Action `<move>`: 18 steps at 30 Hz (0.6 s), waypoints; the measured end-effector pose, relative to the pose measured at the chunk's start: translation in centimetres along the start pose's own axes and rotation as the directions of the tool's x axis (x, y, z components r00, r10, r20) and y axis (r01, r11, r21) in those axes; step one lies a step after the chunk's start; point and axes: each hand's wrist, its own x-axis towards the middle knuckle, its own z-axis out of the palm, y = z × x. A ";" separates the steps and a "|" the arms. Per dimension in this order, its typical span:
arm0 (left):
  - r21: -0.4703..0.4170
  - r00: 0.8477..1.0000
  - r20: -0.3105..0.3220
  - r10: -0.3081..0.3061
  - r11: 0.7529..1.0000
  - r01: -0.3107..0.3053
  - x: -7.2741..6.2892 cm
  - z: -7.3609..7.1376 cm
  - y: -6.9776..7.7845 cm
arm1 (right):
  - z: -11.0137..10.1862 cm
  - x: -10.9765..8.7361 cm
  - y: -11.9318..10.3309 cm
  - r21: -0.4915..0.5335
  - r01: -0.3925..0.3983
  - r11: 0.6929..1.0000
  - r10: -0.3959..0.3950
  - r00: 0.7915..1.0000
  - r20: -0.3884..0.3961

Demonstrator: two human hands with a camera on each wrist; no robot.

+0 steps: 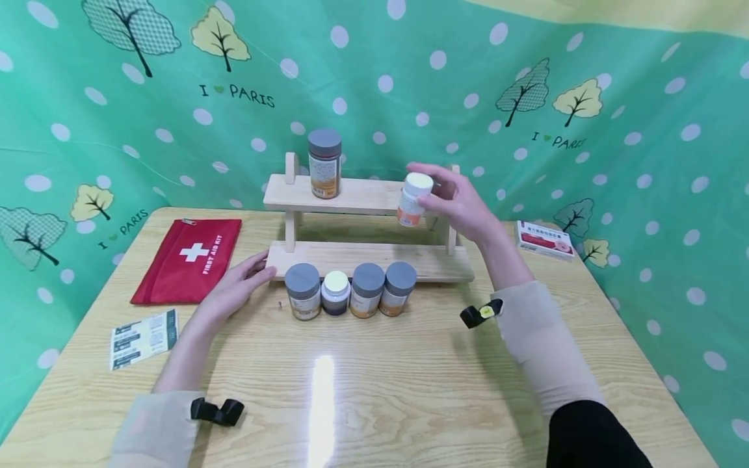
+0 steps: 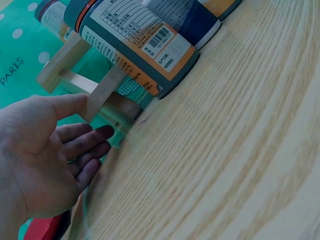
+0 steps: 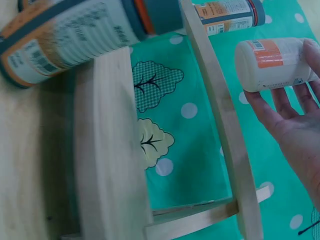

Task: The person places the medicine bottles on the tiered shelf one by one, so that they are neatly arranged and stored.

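My right hand grips a small white pill bottle with an orange-and-white label, between thumb and fingers. The bottle is raised at the right part of the upper tier of a two-tier wooden rack; in the right wrist view the bottle appears clear of the upper board. At the rack's lower left end is my left hand, its thumb against the wood and its other fingers loosely extended, as the left wrist view shows. A grey-capped bottle stands on the upper tier's left.
In front of the rack stand grey-capped bottles and a white-capped one in a row. A red first aid pouch and a printed card lie left. A medicine box lies right, by the green curtain.
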 end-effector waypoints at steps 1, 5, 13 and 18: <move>0.001 1.000 0.001 0.000 1.000 0.000 0.1 0.0 -0.1 | -0.1 0.4 -0.1 -0.005 -0.002 1.000 0.002 1.000 0.001; 0.002 1.000 0.002 -0.002 1.000 0.002 0.1 0.0 -0.2 | -0.3 2.0 -0.1 -0.015 -0.013 1.000 0.014 1.000 0.010; 0.005 1.000 0.004 -0.013 1.000 0.013 -0.2 -0.1 0.1 | -0.2 4.7 -0.6 -0.041 -0.064 0.997 0.064 0.998 0.007; 0.007 1.000 -0.002 -0.012 1.000 0.012 -0.2 -0.1 0.1 | 0.4 6.2 -0.7 -0.041 -0.082 0.996 0.083 0.996 0.018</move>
